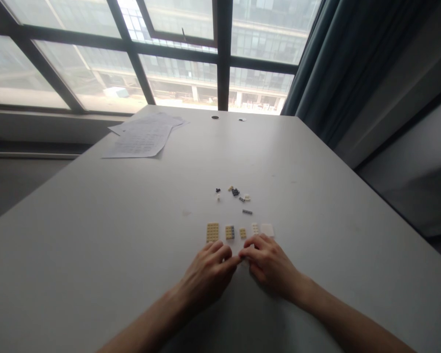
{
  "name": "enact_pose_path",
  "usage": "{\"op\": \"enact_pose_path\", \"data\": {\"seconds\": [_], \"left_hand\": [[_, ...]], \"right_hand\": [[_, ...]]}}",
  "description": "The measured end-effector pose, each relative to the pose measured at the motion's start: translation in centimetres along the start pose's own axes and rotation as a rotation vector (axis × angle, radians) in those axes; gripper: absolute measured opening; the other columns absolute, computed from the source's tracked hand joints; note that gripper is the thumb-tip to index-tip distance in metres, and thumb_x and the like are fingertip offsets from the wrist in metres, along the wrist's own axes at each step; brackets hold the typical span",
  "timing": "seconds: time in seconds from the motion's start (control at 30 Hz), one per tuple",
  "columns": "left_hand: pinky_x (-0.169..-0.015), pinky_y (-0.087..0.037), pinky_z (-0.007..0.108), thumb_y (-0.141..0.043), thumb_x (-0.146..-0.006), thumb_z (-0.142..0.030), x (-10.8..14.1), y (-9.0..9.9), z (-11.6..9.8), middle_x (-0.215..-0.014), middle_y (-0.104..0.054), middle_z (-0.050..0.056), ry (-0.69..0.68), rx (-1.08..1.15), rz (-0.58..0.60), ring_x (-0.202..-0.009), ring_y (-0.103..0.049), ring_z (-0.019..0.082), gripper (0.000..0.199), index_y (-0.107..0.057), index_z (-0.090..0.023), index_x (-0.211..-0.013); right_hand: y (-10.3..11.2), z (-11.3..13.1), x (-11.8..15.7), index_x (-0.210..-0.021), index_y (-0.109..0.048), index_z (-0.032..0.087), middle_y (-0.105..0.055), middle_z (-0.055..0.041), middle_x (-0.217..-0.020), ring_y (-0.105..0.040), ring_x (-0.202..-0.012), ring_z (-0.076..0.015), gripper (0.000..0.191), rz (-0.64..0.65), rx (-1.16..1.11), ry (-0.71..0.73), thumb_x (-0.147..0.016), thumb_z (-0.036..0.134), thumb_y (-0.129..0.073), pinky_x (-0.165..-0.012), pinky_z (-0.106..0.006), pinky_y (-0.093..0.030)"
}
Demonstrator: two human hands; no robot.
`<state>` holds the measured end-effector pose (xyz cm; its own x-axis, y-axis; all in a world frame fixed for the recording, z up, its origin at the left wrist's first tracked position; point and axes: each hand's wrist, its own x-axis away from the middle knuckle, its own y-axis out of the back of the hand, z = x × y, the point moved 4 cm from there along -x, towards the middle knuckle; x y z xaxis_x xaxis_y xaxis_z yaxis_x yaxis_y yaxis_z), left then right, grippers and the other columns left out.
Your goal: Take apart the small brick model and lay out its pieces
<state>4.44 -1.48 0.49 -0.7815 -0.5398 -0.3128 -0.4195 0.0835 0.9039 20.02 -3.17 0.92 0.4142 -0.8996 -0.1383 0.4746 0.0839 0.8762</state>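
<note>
Over the near part of the table, my left hand [212, 270] has its fingers curled, and its thumb meets the right fingertips. My right hand [270, 262] is closed in a pinch. What lies between the fingertips is too small and covered to name. Just beyond the hands sits a row of building bricks: a tan studded plate [212, 231], a tan and grey plate [230, 232], a small tan plate [243, 233], a white studded plate [255, 228] and a smooth white square piece [267, 230]. My right fingers come close to the white pieces.
Behind the row lie a grey bar piece [247, 212], a dark grey brick cluster [235, 192], a white piece [247, 198] and a small black piece [218, 190]. Printed papers [139, 139] rest at the far left of the white table [132, 220]. A window and dark curtain [327, 73] stand beyond.
</note>
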Motion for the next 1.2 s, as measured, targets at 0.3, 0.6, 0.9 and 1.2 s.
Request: {"op": "enact_pose_path", "data": {"seconds": [0.3, 0.6, 0.9, 1.2], "left_hand": [[-0.072, -0.043, 0.029, -0.049, -0.089, -0.016, 0.0, 0.2, -0.2, -0.084, -0.055, 0.004, -0.002, -0.015, -0.038, -0.079, -0.05, 0.016, 0.021, -0.06, -0.022, -0.106], [-0.072, -0.042, 0.031, -0.046, -0.091, -0.017, -0.1, 0.1, -0.2, -0.085, -0.055, 0.004, 0.003, -0.023, 0.015, -0.079, -0.048, 0.017, 0.019, -0.061, -0.023, -0.101], [-0.073, -0.042, 0.032, -0.045, -0.091, -0.017, 0.0, -0.2, 0.0, -0.086, -0.055, 0.005, 0.005, -0.015, 0.025, -0.08, -0.047, 0.018, 0.021, -0.059, -0.023, -0.106], [-0.074, -0.043, 0.033, -0.047, -0.091, -0.018, -0.1, -0.2, -0.1, -0.087, -0.055, 0.005, 0.027, -0.034, 0.045, -0.081, -0.049, 0.018, 0.025, -0.058, -0.024, -0.112]], "right_hand": [[1.2, -0.5, 0.8, -0.094, -0.059, 0.019, -0.06, -0.0071, -0.098, -0.056, -0.09, -0.0228, 0.022, -0.094, 0.027, -0.184, -0.076, 0.03, -0.067, -0.079, -0.035, -0.047], [0.8, -0.5, 0.7, -0.092, -0.06, 0.021, -0.059, -0.0045, -0.095, -0.057, -0.087, -0.0205, 0.019, 0.016, 0.072, -0.235, -0.078, 0.031, -0.067, -0.076, -0.031, -0.046], [0.7, -0.9, 0.6, -0.098, -0.06, 0.021, -0.059, -0.005, -0.097, -0.058, -0.089, -0.0201, 0.018, 0.008, 0.052, -0.233, -0.082, 0.028, -0.063, -0.078, -0.031, -0.046], [0.6, -1.1, 0.6, -0.099, -0.059, 0.021, -0.059, -0.0046, -0.098, -0.058, -0.088, -0.0199, 0.018, -0.003, 0.029, -0.232, -0.083, 0.028, -0.062, -0.078, -0.031, -0.046]]}}
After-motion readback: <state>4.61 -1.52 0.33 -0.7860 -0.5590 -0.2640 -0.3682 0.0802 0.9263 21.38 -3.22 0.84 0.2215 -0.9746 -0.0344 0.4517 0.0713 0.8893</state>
